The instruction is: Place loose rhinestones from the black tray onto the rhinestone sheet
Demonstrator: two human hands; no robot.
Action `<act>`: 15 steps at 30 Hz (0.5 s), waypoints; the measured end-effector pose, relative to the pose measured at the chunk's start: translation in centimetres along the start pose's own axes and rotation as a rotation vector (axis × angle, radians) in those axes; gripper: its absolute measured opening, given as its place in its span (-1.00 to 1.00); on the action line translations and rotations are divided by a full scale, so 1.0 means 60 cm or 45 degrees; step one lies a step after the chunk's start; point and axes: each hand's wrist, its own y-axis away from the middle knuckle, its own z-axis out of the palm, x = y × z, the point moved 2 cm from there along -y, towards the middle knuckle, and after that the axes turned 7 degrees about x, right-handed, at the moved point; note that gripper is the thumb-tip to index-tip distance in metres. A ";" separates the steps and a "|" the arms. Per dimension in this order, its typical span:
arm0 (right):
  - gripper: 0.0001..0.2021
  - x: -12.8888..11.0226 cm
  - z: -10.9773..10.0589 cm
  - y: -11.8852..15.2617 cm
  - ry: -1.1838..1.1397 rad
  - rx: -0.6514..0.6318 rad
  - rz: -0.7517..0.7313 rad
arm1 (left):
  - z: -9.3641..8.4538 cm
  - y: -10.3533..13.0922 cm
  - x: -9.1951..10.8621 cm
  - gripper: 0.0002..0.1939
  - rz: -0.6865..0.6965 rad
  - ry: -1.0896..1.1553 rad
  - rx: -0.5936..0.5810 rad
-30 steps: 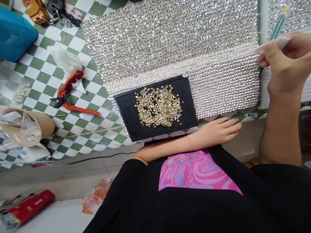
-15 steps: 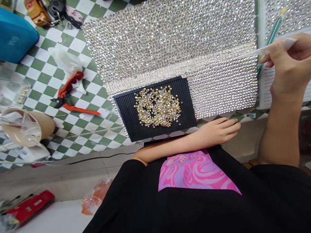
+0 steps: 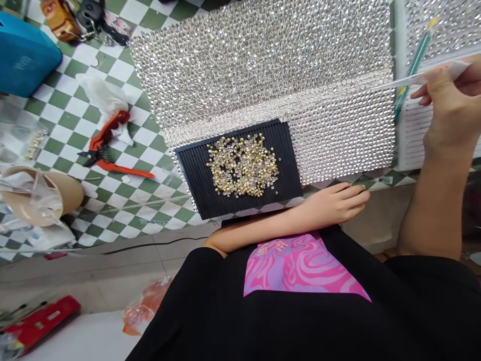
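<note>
My right hand (image 3: 453,108) pinches the end of a thin whitish film strip (image 3: 409,80) between thumb and fingers. From there the strip runs left, low over a broad rhinestone sheet (image 3: 263,60) whose rows glitter silver. A paler band crosses the sheet in line with it. My left hand (image 3: 343,203) lies at the table's front edge, fingers loosely stretched and nothing in them. Left of that hand, a black ridged tray (image 3: 195,185) rests on the sheet's lower part. Loose gold-backed rhinestones (image 3: 244,168) are heaped in it.
A teal pencil (image 3: 417,60) lies over another rhinestone sheet (image 3: 443,30) at right. On the checked tabletop (image 3: 146,150) at left are red-handled pruning shears (image 3: 101,148), crumpled white tissue (image 3: 99,93), a tan tub with plastic scraps (image 3: 71,193), a blue box (image 3: 26,55) and keys (image 3: 90,15).
My right hand has moved slightly to the right, drawing the film strip with it. The left hand keeps its place, and the whole view has shifted a little.
</note>
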 end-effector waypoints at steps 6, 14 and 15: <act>-0.75 0.005 -0.004 -0.011 -0.019 -0.100 -0.225 | -0.002 -0.001 -0.001 -0.50 0.018 -0.003 -0.049; -0.66 0.017 -0.017 -0.016 -0.036 -0.016 -0.273 | -0.002 -0.001 -0.001 -0.45 0.014 0.001 -0.032; -0.70 0.017 -0.019 -0.017 -0.041 -0.005 -0.268 | -0.002 -0.001 -0.001 -0.45 0.014 0.001 -0.035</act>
